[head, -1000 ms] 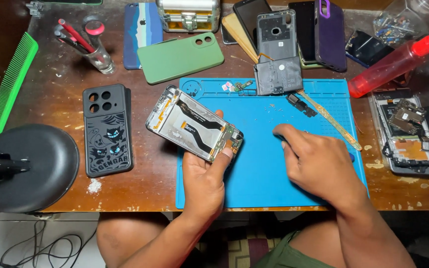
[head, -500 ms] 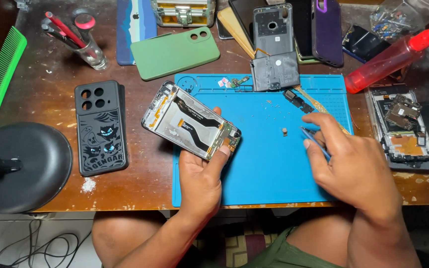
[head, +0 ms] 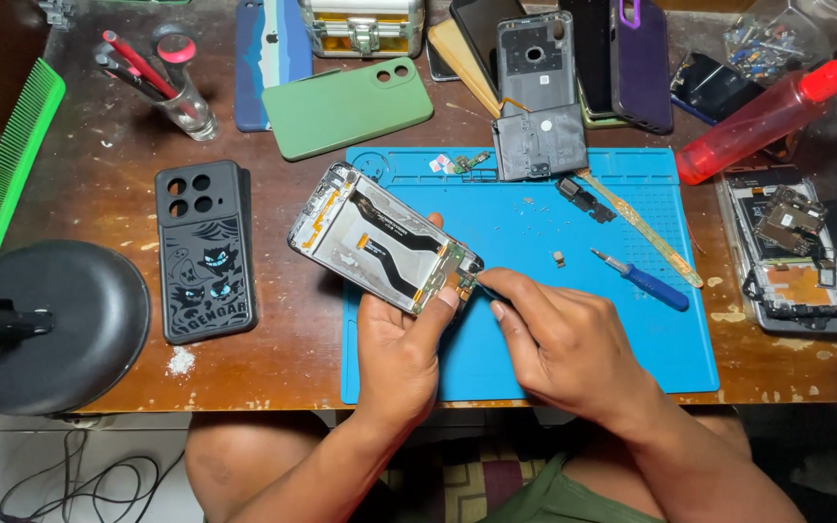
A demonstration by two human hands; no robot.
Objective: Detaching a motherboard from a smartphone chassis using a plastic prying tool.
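My left hand [head: 401, 341] grips an opened phone [head: 380, 238] with its back cover off, held tilted above the left part of the blue work mat [head: 632, 329]. Its bare board and black flex cable face up. My right hand [head: 562, 341] has its fingers pinched together at the phone's lower right corner; whether they hold a small part or tool is hidden. A blue-handled screwdriver [head: 643, 280] lies loose on the mat to the right of my right hand, beside a tiny loose part [head: 559, 259].
A black phone case [head: 203, 250] and a black round lamp base [head: 55, 324] lie left. Behind are a green case [head: 349, 105], a dismantled phone back [head: 539, 140], a purple case [head: 641, 63], a red spray bottle [head: 769, 111] and a glass of tools [head: 174, 97]. Another opened phone [head: 794, 254] lies right.
My right hand left the right side of the mat, the screwdriver now lies there, and the hand came left to the phone's lower corner. The left hand kept holding the phone.
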